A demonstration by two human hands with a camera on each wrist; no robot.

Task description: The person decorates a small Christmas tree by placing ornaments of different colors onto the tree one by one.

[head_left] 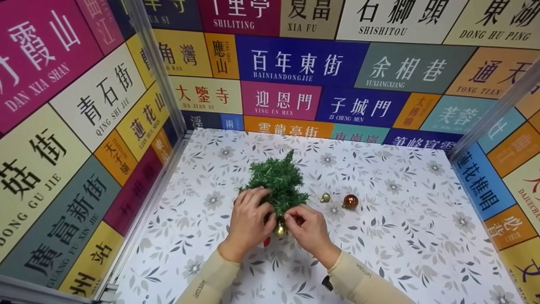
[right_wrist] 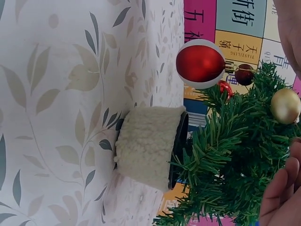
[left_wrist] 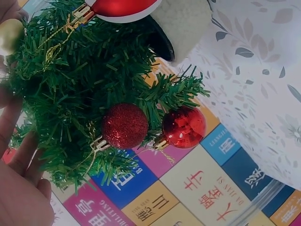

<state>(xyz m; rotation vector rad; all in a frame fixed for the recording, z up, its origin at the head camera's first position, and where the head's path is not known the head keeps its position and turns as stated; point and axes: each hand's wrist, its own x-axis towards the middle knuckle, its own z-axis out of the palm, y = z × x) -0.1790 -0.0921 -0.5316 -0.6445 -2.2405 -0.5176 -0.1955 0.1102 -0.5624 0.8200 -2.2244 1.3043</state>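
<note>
A small green artificial Christmas tree [head_left: 276, 175] stands on the table, its pale fleecy pot [right_wrist: 148, 146] showing in the right wrist view. My left hand [head_left: 249, 219] is at its near-left side, fingers curled among the branches. Opposite it, my right hand [head_left: 311, 228] pinches with thumb and index finger at the top of a gold Christmas ball [head_left: 280, 230]; the exact grip point is hidden. A glittery red ball [left_wrist: 125, 126], a shiny red ball [left_wrist: 184, 127] and a larger red-and-white ornament [right_wrist: 200, 62] hang from the branches.
Right of the tree lie a small gold ball [head_left: 325, 197] and a copper-coloured ball [head_left: 351, 201]. A floral cloth [head_left: 400, 245] covers the table. Panels with printed signs [head_left: 295, 63] rise at the back and sides, with a metal post [head_left: 162, 67] at the back-left corner.
</note>
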